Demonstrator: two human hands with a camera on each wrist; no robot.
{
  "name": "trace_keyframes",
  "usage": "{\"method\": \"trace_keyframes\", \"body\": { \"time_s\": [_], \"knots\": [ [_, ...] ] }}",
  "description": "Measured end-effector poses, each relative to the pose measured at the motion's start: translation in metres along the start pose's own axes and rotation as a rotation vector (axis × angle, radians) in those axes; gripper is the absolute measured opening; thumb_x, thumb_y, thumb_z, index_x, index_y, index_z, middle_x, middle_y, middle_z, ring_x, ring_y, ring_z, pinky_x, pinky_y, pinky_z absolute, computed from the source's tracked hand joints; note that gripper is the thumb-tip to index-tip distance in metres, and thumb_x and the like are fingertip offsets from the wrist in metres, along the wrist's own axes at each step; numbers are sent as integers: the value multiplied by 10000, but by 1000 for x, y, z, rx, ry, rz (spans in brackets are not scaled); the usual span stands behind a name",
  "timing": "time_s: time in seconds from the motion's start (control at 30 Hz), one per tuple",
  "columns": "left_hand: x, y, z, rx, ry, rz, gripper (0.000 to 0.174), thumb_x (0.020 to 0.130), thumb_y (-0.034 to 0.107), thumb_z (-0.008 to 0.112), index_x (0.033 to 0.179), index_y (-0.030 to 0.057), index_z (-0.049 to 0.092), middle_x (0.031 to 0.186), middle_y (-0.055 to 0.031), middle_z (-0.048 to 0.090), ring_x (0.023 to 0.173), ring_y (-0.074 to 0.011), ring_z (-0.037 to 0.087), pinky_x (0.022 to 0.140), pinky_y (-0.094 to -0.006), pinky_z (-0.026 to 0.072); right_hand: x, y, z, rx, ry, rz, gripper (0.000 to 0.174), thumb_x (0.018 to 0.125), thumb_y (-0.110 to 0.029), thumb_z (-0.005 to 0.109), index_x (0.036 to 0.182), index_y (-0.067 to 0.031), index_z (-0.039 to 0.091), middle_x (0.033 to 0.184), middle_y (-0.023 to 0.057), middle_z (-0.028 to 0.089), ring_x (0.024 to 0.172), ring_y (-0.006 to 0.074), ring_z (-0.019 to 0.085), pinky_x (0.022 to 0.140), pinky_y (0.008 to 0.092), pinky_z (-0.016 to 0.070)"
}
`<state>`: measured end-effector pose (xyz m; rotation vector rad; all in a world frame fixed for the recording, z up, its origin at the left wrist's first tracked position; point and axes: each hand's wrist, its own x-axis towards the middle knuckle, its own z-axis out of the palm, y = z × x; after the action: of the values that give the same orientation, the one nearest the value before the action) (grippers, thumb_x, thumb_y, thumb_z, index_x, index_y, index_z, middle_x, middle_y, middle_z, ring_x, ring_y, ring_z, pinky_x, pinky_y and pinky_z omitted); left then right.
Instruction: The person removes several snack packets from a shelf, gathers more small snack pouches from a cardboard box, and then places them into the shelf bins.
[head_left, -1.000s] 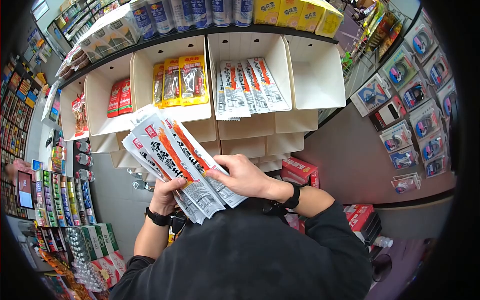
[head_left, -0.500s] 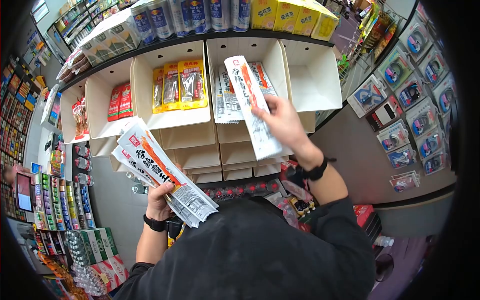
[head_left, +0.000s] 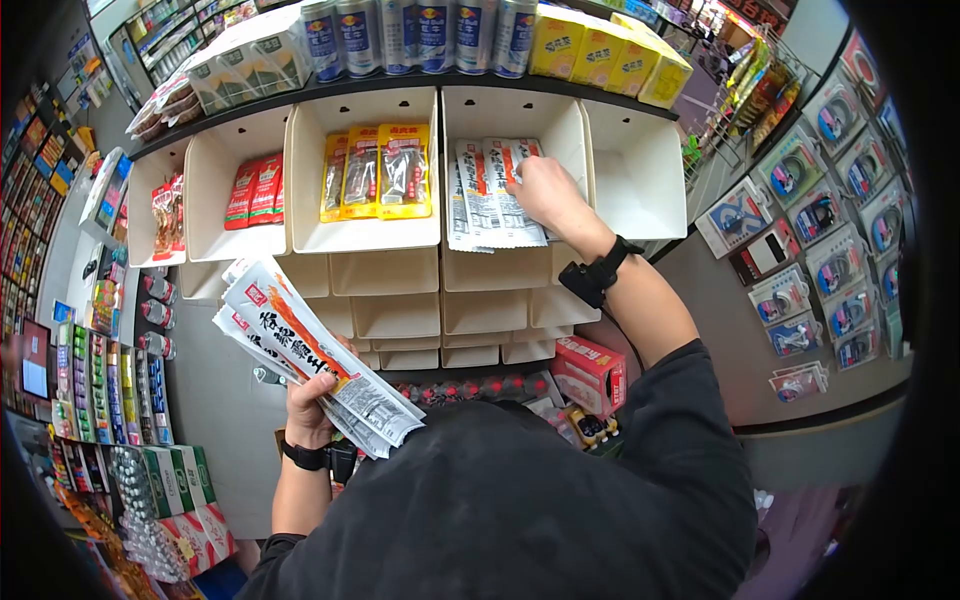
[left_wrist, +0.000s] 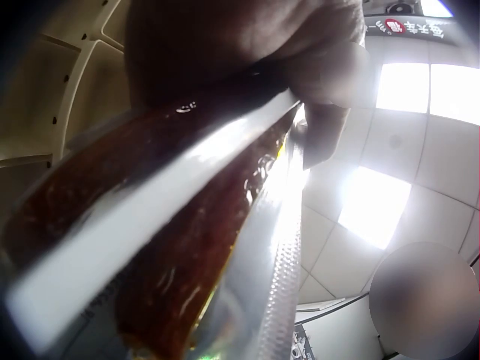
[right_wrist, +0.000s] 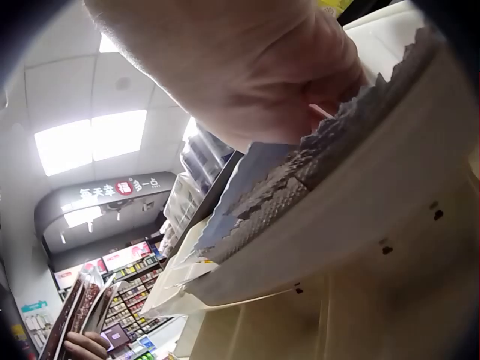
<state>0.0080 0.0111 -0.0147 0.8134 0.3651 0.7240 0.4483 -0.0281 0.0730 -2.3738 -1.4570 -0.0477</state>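
Observation:
My left hand grips a fanned bunch of long white snack packets with orange-red print, thumb on top, below the front of the bins. In the left wrist view, the dark reddish-brown contents show through the clear backs of these packets. My right hand reaches into a cream bin, its curled fingers at the right side of a row of matching white packets. From the right wrist, crimped packet ends stick out near the bin's front; the fingertips are mostly hidden.
Bins to the left hold yellow packets and red packets. Energy drink cans and yellow drink cartons line the shelf above. Carded cables hang on the right panel. A red box stands below.
My right hand took a white packet from the bunch, carried it forward and up, and laid it among those in the bin. The left hand keeps the rest, slightly further left.

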Motion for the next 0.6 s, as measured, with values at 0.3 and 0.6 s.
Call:
{"method": "trace_keyframes", "body": {
  "time_s": [0.3,0.6],
  "knots": [
    [1,-2,-7,-31,52,-100,634,743,166,808,1298,-19,563,1111,-158,663,1041,-301,699,949,-462,603,-35,-38,-11,88,269,-215,212,943,-190,752,1101,-52,780,885,159,729,913,322,745,832,408,588],
    [27,3,41,26,-32,-120,667,760,183,835,1332,-59,590,1206,-199,704,1068,-303,735,973,-419,604,-160,-138,16,919,-567,-210,338,970,-174,785,1217,39,699,977,124,786,863,107,737,757,282,584]
  ]
}}
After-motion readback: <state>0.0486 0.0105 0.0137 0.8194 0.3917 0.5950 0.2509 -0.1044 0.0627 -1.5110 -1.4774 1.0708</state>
